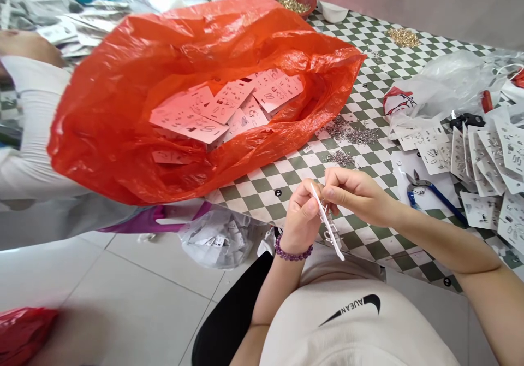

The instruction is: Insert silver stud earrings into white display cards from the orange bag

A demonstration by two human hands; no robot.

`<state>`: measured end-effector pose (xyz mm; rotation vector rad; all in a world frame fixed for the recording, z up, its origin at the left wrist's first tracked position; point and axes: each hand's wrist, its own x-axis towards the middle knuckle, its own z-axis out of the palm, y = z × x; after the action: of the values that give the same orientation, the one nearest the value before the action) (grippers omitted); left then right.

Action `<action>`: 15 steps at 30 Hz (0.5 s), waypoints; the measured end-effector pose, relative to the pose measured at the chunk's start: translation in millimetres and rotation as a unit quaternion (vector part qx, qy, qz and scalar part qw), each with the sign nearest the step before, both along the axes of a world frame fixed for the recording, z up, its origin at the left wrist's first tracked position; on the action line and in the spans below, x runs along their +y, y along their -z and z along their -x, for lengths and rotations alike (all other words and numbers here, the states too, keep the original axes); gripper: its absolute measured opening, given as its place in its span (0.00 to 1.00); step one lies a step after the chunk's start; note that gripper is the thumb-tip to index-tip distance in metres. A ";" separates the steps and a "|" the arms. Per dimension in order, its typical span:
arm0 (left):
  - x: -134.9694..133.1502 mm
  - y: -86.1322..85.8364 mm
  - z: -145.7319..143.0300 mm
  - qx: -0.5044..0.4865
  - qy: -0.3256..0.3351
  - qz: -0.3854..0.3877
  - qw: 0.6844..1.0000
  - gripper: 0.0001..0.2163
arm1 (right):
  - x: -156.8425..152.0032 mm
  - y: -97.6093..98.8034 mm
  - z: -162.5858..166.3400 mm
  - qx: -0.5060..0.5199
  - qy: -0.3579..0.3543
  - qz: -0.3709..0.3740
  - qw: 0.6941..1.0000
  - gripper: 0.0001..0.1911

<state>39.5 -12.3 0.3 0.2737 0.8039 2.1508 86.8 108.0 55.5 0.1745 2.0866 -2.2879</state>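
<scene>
Near the table's front edge my left hand (302, 218), with a purple bead bracelet (293, 250) at the wrist, grips a white earring card (329, 228). The card is seen almost edge-on, tilted, with small metal pieces standing out from its right face. My right hand (355, 195) meets the card's upper part from the right, thumb and fingers pinched together. Whatever sits between those fingertips is too small or hidden to tell. Beyond both hands lie piles of small silver-coloured metal pieces (341, 158) on the checkered table (262, 184).
A large red plastic bag (196, 43) holding several earring cards (190, 116) lies open at left. Blue-handled pliers (440, 194) and more carded earrings (434, 155) are at right. A co-worker's sleeve (35, 125) shows at far left. A clear bag (219, 237) hangs below the edge.
</scene>
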 end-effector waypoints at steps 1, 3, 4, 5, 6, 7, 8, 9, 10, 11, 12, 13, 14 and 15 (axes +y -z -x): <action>0.1 0.7 0.4 0.003 0.000 0.006 1.000 0.16 | 0.2 -0.7 0.1 -0.003 0.001 -0.001 1.000 0.16; 0.8 3.2 1.4 0.019 0.003 0.006 1.000 0.17 | 1.0 -2.5 0.7 -0.004 0.001 -0.007 1.000 0.15; 1.2 4.6 1.9 0.029 0.003 0.002 1.000 0.16 | 1.4 -3.3 1.1 -0.003 0.002 -0.014 1.000 0.15; 1.6 6.1 2.4 0.040 0.001 -0.002 0.999 0.16 | 1.7 -4.0 1.4 -0.002 0.005 -0.025 1.000 0.15; 2.0 7.3 2.7 0.049 0.000 -0.006 0.999 0.15 | 1.9 -4.5 1.7 -0.001 0.009 -0.037 0.999 0.15; 2.4 8.1 2.8 0.056 -0.003 -0.011 0.998 0.14 | 1.9 -4.6 1.7 0.000 0.015 -0.048 0.999 0.15; 2.7 8.7 2.8 0.060 -0.007 -0.014 0.998 0.14 | 1.7 -4.4 1.5 0.002 0.023 -0.059 0.998 0.15; 3.1 8.8 2.6 0.062 -0.010 -0.015 0.998 0.13 | 1.5 -3.8 1.2 0.002 0.031 -0.069 0.997 0.15; 3.4 8.8 2.2 0.064 -0.014 -0.018 0.998 0.13 | 1.3 -3.0 0.7 0.001 0.040 -0.078 0.996 0.15; 3.7 8.6 1.8 0.065 -0.018 -0.018 0.998 0.13 | 1.2 -2.1 0.2 -0.001 0.048 -0.086 0.995 0.16; 4.1 8.4 1.4 0.067 -0.023 -0.016 0.997 0.13 | 1.5 -1.2 -0.2 -0.002 0.054 -0.092 0.994 0.16; 4.5 8.3 1.1 0.068 -0.026 -0.010 0.997 0.13 | 2.0 -0.7 -0.5 -0.003 0.056 -0.096 0.994 0.16; 5.0 8.2 0.8 0.070 -0.029 0.002 0.997 0.14 | 3.0 -0.5 -0.7 -0.005 0.052 -0.095 0.994 0.16; 5.5 8.1 0.8 0.071 -0.031 0.018 0.997 0.16 | 4.4 -0.7 -0.7 -0.007 0.042 -0.089 0.995 0.17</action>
<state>38.8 -6.8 -7.9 0.3905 0.9420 2.1902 87.5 112.3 56.2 0.2898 2.3183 -2.1340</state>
